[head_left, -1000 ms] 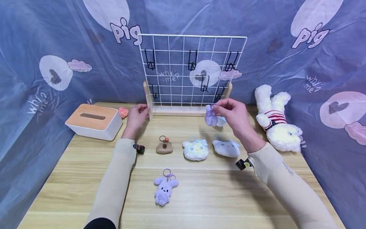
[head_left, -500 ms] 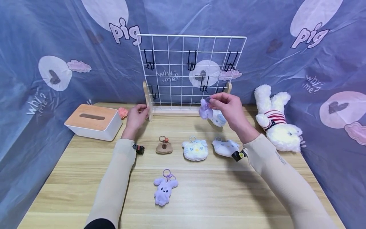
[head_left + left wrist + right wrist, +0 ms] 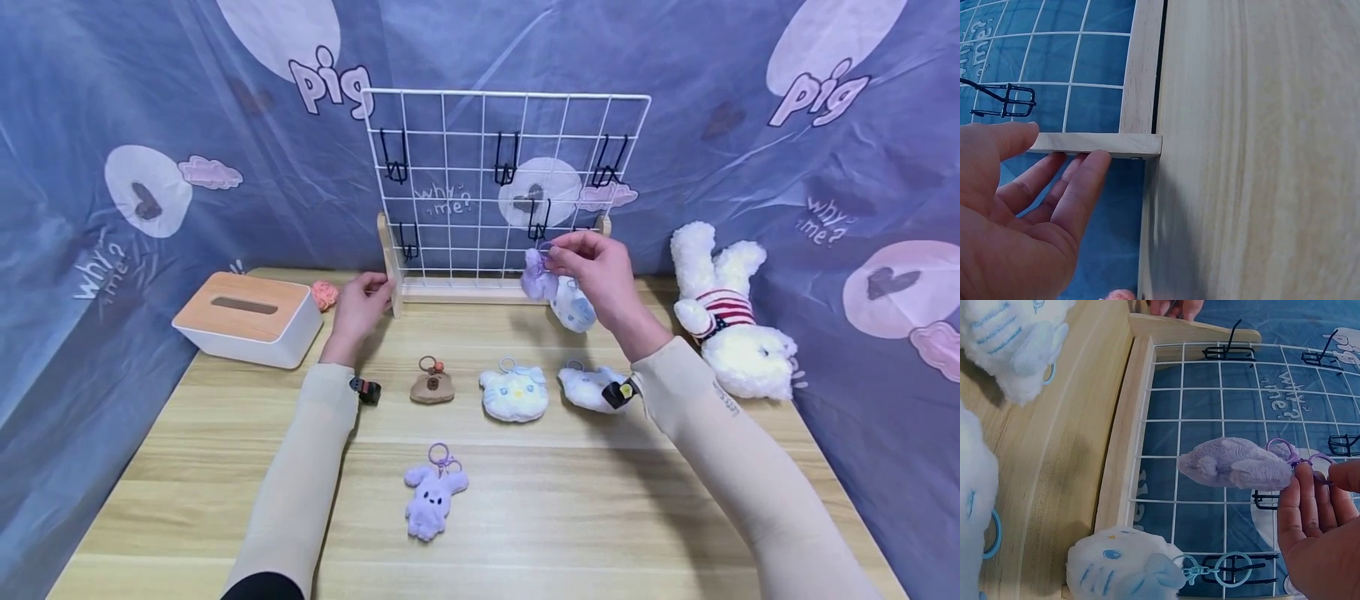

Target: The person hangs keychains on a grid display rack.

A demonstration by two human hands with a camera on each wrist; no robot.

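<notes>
My right hand (image 3: 596, 271) pinches a purple plush keychain (image 3: 1235, 464) by its purple rings (image 3: 1280, 445), in front of the white wire grid rack (image 3: 510, 94). The black hook (image 3: 537, 223) in the lower row is close to those fingers, partly behind them in the right wrist view. Below hangs a white-and-blue cat plush keychain (image 3: 1125, 565), its blue ring (image 3: 1233, 570) on the lower right hook. My left hand (image 3: 1029, 212) grips the rack's left wooden leg (image 3: 1100, 144), thumb on one side, fingertips on the other.
On the table lie a brown plush keychain (image 3: 432, 387), two white cat plush keychains (image 3: 514, 394) (image 3: 588, 389) and another purple one (image 3: 429, 504). A tissue box (image 3: 247, 321) stands left, a white plush toy (image 3: 738, 333) right. More black hooks (image 3: 506, 162) are on the grid.
My right hand has moved up and slightly left with the purple plush keychain, closer to the grid. More of the hanging cat keychain shows now. The left hand stays on the wooden leg.
</notes>
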